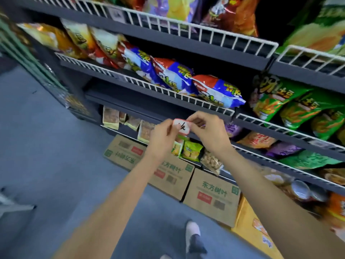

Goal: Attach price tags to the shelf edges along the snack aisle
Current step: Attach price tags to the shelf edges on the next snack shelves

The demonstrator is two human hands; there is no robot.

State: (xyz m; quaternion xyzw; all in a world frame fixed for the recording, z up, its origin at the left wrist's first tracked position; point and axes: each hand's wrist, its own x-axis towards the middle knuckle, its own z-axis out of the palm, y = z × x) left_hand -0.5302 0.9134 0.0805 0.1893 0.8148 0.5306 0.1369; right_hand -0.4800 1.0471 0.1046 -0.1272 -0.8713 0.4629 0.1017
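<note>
A small white price tag point(181, 126) with a red border and black handwriting is pinched between both hands. My left hand point(162, 137) grips its left edge and my right hand point(207, 132) grips its right edge. The tag hovers in front of the dark shelf edge point(145, 112), just below the white wire rail point(196, 101) of the shelf with blue and red snack bags point(216, 90). I cannot tell whether the tag touches the shelf edge.
Green chip bags point(291, 107) fill the shelf to the right. Small snack packs point(192, 150) sit on a lower shelf behind my hands. Cardboard boxes point(211, 195) stand on the grey floor under the shelves. My shoe point(194, 234) shows below.
</note>
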